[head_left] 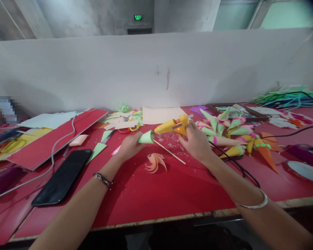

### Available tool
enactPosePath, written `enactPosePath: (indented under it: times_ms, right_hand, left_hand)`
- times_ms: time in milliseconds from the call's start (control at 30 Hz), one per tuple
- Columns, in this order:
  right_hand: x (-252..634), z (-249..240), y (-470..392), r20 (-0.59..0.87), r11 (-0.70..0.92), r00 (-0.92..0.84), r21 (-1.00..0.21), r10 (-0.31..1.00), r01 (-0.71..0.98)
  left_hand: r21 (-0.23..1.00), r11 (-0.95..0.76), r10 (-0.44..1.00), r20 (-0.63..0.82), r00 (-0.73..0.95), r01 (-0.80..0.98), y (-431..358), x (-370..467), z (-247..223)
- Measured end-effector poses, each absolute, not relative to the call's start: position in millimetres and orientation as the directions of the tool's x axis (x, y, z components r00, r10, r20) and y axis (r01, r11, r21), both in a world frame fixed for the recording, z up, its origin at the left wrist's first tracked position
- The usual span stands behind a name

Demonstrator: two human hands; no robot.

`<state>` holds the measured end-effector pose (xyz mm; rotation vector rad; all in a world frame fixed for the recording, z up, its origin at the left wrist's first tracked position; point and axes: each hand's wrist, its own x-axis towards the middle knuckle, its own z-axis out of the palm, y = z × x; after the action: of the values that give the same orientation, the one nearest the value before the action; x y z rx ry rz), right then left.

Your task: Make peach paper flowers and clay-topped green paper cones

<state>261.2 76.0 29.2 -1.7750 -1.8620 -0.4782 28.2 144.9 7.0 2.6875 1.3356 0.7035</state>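
Observation:
My left hand (pixel 130 146) holds a rolled light green paper cone (pixel 146 137) with its opening facing right. Gripped in my right hand (pixel 197 140) is a yellow glue gun (pixel 172 126), its nozzle at the rim of the cone. A small orange light glows on the gun's body. Below the hands, a curled orange paper flower (pixel 155 163) lies on the red tabletop (pixel 146 201). A thin white stick (pixel 170 152) rests on the table between the hands, with clear glue scraps around it.
Left of my arm are a black phone (pixel 62 177), a white cable (pixel 54 147) and a red board (pixel 59 139). Paper cones in green, pink and orange (pixel 224 128) pile up at the right, near a black cord (pixel 237 166). A white partition (pixel 106 73) stands behind.

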Motion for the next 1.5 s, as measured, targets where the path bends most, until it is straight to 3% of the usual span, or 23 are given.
enactPosePath:
  times_ms: [167, 900, 1500]
  right_hand:
    - [262.4, 28.0, 76.7, 0.637, 0.11, 0.006, -0.144, 0.771, 0.983]
    - [261.1, 30.9, 74.6, 0.569, 0.072, -0.008, -0.089, 0.822, 0.993]
    - [258.8, 29.9, 75.6, 0.571, 0.117, 0.0, -0.167, 0.821, 0.979]
  left_hand:
    - [0.324, -0.646, 0.759, 0.365, 0.539, 0.691, 143.8, 28.7, 6.9]
    - [0.621, -0.564, 0.783, 0.192, 0.592, 0.544, 139.8, 30.3, 11.3]
    - [0.676, -0.506, 0.773, 0.078, 0.63, 0.536, 136.4, 30.8, 14.3]
